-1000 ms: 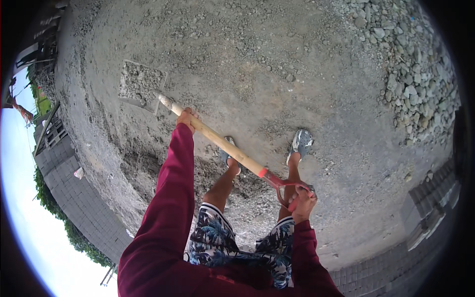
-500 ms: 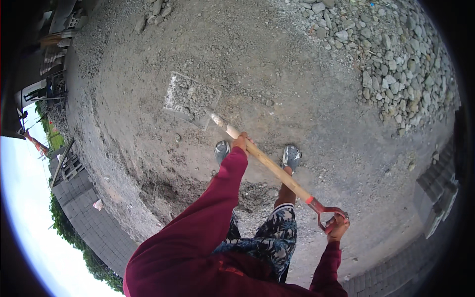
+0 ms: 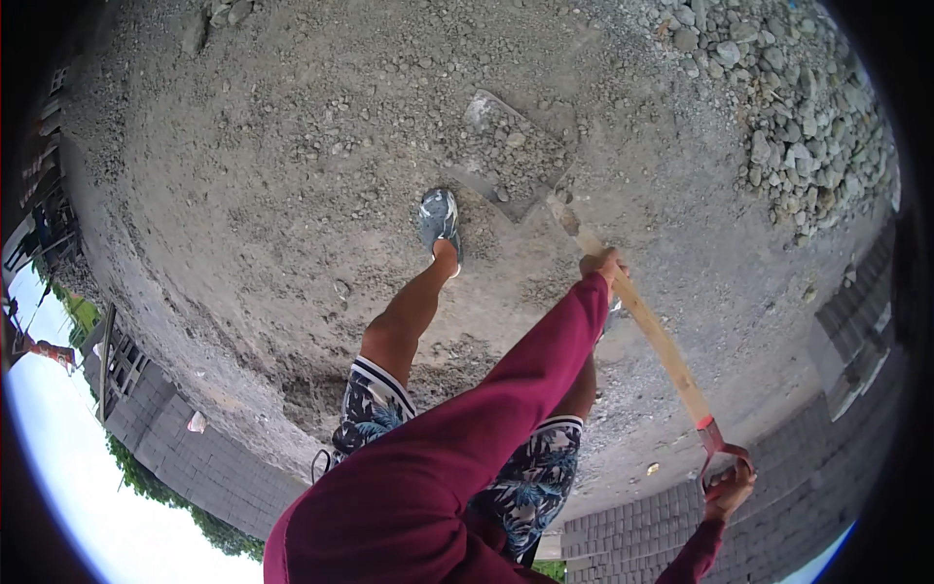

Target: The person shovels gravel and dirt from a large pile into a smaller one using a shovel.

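A shovel [image 3: 660,339] with a pale wooden shaft and a red D-shaped grip slants across the view from upper middle to lower right. Low on the shaft, my left hand [image 3: 605,268] is wrapped round the wood. My right hand [image 3: 728,489] is closed on the red grip at the other end. Grey gravel and dirt [image 3: 511,151] lie heaped on the square metal blade [image 3: 479,187], whose edges and corners show round the load. Whether the blade touches the ground I cannot tell.
A large heap of grey stones [image 3: 808,136] lies at the upper right. Stacked grey blocks [image 3: 856,341] stand at the right, and more block stacks [image 3: 185,433] line the lower left. My left shoe [image 3: 439,216] is planted left of the blade on gravelly ground [image 3: 263,243].
The loaded shovel and both hands have swung to the right. My left leg has stepped forward, and the view has shifted.
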`<move>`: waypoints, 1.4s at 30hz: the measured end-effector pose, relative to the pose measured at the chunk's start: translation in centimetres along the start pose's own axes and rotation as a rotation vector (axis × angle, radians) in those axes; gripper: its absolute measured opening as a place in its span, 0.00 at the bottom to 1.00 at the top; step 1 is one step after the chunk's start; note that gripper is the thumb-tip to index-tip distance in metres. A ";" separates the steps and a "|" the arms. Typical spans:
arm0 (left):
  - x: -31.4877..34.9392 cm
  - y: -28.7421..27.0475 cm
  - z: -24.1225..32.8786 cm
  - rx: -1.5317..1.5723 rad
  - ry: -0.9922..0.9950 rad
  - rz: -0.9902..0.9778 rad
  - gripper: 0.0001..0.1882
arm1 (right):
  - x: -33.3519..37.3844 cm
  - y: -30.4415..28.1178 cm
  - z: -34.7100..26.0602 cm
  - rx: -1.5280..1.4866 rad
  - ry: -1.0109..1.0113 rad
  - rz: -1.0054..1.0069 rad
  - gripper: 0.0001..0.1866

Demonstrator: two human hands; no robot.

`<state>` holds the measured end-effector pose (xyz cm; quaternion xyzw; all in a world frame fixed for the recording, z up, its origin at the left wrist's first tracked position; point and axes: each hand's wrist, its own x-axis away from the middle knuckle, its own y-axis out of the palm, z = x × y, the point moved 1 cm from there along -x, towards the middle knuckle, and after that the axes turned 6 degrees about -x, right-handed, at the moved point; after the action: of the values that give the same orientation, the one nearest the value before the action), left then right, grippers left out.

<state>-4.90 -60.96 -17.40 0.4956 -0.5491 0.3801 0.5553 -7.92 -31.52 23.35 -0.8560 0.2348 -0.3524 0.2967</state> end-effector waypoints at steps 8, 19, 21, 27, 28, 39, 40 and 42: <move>-2.5 -20.6 34.5 -0.018 0.339 0.201 0.05 | 14.7 31.1 2.8 -0.114 0.080 -0.369 0.07; 19.0 -34.3 52.9 0.131 0.690 0.501 0.07 | 22.5 44.2 2.2 -0.290 0.283 -0.805 0.08; 22.9 -33.6 52.8 0.150 0.691 0.590 0.08 | 22.2 43.8 0.8 -0.254 0.304 -0.873 0.09; 26.9 -27.2 46.5 0.168 0.635 0.537 0.08 | 19.3 36.1 -3.1 -0.311 0.240 -0.807 0.09; 26.1 -27.4 45.2 0.169 0.640 0.461 0.08 | 19.1 33.8 -3.6 -0.297 0.208 -0.799 0.09; 23.6 -16.5 23.2 0.062 0.054 0.051 0.08 | 35.0 5.1 -14.1 0.011 0.066 -0.064 0.08; 24.6 -16.7 23.6 0.047 0.018 0.036 0.08 | 39.3 6.1 -16.7 0.184 0.018 -0.135 0.10; 26.2 -17.9 25.9 0.049 -0.029 -0.002 0.07 | 45.1 8.9 -19.0 0.204 -0.030 -0.157 0.10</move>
<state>9.21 -93.11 3.59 0.5149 -0.5473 0.3857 0.5353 5.16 -71.89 49.24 -0.8424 0.1253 -0.3836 0.3571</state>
